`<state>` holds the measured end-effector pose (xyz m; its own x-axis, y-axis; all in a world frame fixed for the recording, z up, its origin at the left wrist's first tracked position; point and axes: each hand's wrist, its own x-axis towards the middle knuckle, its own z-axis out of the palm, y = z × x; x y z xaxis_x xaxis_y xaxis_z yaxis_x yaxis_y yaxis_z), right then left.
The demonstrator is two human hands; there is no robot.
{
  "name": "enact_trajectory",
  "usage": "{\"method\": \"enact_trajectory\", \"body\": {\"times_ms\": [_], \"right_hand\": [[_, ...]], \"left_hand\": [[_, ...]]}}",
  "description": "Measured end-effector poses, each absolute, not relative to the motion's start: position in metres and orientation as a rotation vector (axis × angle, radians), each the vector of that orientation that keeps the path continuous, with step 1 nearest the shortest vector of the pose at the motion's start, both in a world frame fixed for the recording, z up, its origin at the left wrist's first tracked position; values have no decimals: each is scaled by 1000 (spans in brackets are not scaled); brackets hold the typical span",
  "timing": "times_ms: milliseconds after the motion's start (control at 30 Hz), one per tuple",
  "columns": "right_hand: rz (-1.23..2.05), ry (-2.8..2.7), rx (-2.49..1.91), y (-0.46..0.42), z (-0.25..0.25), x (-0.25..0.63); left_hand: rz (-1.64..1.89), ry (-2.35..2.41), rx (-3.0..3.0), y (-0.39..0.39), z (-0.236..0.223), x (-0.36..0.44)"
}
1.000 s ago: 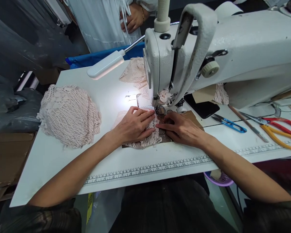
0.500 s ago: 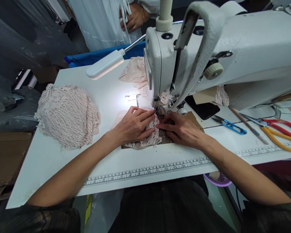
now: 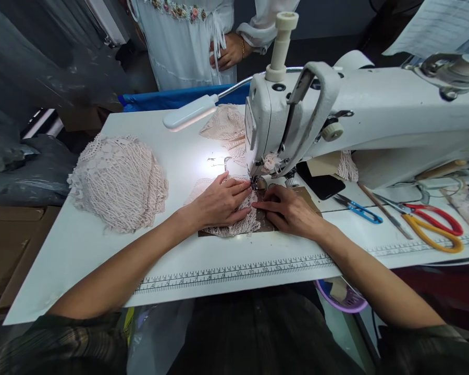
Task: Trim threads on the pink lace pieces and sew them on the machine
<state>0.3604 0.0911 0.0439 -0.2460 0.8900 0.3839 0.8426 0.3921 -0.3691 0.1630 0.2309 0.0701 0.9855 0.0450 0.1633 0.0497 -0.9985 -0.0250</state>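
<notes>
Flat on a piece of pale pink lace (image 3: 240, 227) lies my left hand (image 3: 222, 202), its fingers stretched toward the presser foot (image 3: 255, 182) of the white sewing machine (image 3: 297, 114). My right hand (image 3: 289, 209) is at the right edge of the same lace, thumb and index finger drawn close together there; whether they pinch the lace is hard to make out. Beneath the lace and the right fingers is a brown sheet (image 3: 269, 225). The needle area is partly hidden behind the machine head and my fingertips.
A stack of pink lace pieces (image 3: 117, 182) sits at left, more lace (image 3: 224, 125) behind. Blue thread snips (image 3: 359, 209), scissors (image 3: 433, 226) and a dark phone (image 3: 322, 183) lie at right. A lamp (image 3: 191, 112) hangs over the table. Across it stands a person in white (image 3: 183, 47).
The camera view has shifted, showing more of the machine and the person opposite. My hands and the lace stay in nearly the same place by the presser foot.
</notes>
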Motion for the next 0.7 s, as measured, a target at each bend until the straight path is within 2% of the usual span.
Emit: {"method": "enact_trajectory", "body": {"times_ms": [467,700], "right_hand": [[154,-2154,-1529,89,45,362],[119,-2188,-1573,90,48,359]], "left_hand": [[-443,10,-3009,227,59,163],[-377,-67,-3046,228,64,163]]}}
